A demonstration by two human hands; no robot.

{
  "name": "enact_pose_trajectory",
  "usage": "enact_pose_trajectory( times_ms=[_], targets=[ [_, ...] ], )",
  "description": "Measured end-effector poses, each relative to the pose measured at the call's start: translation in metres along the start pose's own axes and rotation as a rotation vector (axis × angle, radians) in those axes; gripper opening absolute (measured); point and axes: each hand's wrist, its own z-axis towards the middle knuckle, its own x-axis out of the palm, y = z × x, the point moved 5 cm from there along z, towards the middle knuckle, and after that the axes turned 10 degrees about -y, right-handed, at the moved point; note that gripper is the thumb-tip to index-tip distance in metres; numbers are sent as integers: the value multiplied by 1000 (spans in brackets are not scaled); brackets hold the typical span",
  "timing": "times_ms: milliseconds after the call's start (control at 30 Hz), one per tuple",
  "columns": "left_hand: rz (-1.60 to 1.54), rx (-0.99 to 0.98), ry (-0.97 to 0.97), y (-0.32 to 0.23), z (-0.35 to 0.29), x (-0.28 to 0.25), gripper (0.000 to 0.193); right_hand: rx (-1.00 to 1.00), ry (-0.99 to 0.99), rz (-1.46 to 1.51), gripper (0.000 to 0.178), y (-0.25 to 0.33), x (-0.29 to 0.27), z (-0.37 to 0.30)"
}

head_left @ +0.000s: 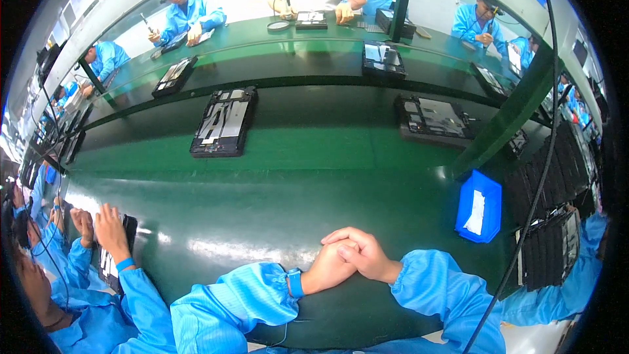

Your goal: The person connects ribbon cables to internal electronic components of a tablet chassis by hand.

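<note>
My two hands rest clasped together over the green table (262,206), near its front edge. My right hand (371,254) lies over my left, its fingers closed around it. My left hand (325,270) has a blue band at its wrist; its fingers are mostly hidden under the right. No part or tool shows in either hand. Both forearms wear light blue sleeves. To the right of my hands stands a blue plastic bin (493,213) with a white paper slip (476,213) inside.
Opened flat electronic devices in black trays (221,124) (436,118) lie along the line ahead. Black trays (547,255) are stacked at far right, near a green post (508,108). A dark cable (538,187) hangs at right. A co-worker's hand (113,233) is over a device at left.
</note>
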Motion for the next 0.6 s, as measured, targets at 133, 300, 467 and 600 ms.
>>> enact_pose_trajectory(
  times_ms=[133,300,467,600],
  targets=[
    [12,13,-1,-5,2,-1,2,-2,2,-15,30,0,-1,0],
    [22,21,-15,-2,1,-1,3,8,6,-12,30,1,0,0],
    [8,18,-29,3,1,1,5,15,8,-12,30,1,0,0],
    [4,-4,-15,5,1,1,5,7,5,-2,31,0,0,0]
  ],
)
